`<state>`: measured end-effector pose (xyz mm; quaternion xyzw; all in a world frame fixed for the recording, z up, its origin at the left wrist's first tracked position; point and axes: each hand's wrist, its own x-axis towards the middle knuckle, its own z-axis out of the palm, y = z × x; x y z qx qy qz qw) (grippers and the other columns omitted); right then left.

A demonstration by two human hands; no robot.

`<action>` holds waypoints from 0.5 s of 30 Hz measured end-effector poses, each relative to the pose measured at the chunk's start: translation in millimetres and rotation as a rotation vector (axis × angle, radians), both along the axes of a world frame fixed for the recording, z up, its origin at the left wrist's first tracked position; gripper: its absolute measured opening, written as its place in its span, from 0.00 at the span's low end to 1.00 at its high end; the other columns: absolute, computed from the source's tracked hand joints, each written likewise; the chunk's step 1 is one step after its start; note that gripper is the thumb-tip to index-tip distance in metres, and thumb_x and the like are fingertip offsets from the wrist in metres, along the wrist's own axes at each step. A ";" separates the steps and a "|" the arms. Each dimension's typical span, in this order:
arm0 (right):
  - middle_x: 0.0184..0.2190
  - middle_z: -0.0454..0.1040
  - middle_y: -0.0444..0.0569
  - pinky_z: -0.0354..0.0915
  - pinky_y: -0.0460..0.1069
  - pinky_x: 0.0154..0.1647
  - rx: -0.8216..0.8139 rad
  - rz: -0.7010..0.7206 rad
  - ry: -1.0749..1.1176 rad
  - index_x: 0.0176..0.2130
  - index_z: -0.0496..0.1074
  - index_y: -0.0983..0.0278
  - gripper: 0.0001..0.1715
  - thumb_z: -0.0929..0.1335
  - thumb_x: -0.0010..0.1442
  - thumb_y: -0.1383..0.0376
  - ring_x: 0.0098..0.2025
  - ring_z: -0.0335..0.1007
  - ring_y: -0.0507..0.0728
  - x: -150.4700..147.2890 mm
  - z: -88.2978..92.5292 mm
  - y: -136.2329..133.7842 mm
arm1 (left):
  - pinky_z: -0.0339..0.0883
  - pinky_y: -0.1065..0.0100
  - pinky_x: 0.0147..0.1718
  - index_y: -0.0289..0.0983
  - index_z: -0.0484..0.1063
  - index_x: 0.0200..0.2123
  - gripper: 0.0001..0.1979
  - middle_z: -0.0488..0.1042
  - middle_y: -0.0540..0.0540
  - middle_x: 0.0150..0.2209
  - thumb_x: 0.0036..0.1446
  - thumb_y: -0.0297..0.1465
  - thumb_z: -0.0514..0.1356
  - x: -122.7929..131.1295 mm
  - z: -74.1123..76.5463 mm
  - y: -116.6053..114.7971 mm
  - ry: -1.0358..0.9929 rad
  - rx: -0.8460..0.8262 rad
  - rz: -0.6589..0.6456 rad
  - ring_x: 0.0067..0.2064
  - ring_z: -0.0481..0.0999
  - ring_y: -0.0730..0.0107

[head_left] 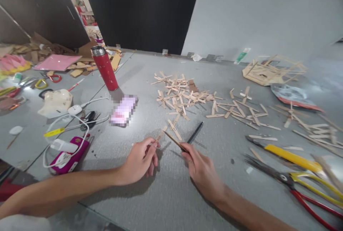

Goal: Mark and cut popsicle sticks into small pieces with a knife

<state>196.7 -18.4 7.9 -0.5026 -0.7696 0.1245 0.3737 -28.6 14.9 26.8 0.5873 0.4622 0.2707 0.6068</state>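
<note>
My left hand (143,159) pinches a small flat wooden craft stick (161,133), its far end poking up past the fingertips. Closed around a slim, brownish tool with a dark tip (174,140) is my right hand (202,170); the tool's exact kind is unclear. The tip points left and lies close to the stick; whether they touch I cannot tell. Just beyond the hands, another craft stick (174,130) rests on the grey table (166,202). A dark pen-like rod (195,132) shows beside my right hand.
Wooden stick pieces (184,93), many crossed, are heaped ahead. At right are red-and-yellow-handled snips (286,179), a yellow-handled cutter (292,157) and a stick frame (268,72). Leftward stand a red flask (105,68), a phone (124,110) and a purple power strip (71,156) with white cable.
</note>
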 end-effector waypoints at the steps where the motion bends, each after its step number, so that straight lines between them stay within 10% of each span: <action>1: 0.38 0.82 0.53 0.76 0.47 0.36 0.006 0.005 0.002 0.51 0.71 0.63 0.14 0.59 0.73 0.68 0.35 0.81 0.55 -0.6 0.2 0.5 | 0.59 0.79 0.10 0.37 0.65 0.41 0.23 0.69 0.54 0.22 0.68 0.53 0.50 0.0 -0.6 0.2 -0.001 0.001 -0.004 0.14 0.67 0.78; 8: 0.52 0.79 0.59 0.76 0.50 0.38 -0.071 0.022 -0.212 0.69 0.59 0.63 0.29 0.55 0.72 0.71 0.41 0.81 0.57 -1.5 18.7 -7.8 | 0.60 0.78 0.10 0.37 0.67 0.42 0.21 0.69 0.54 0.22 0.70 0.49 0.49 1.8 3.3 3.4 0.072 0.018 -0.032 0.15 0.68 0.76; 15: 0.25 0.77 0.43 0.66 0.43 0.28 0.206 0.096 -0.254 0.61 0.71 0.66 0.20 0.61 0.74 0.68 0.22 0.70 0.48 -0.5 7.4 2.4 | 0.58 0.76 0.10 0.38 0.66 0.39 0.17 0.68 0.55 0.22 0.70 0.44 0.47 0.8 10.5 7.0 0.132 0.019 -0.087 0.15 0.67 0.76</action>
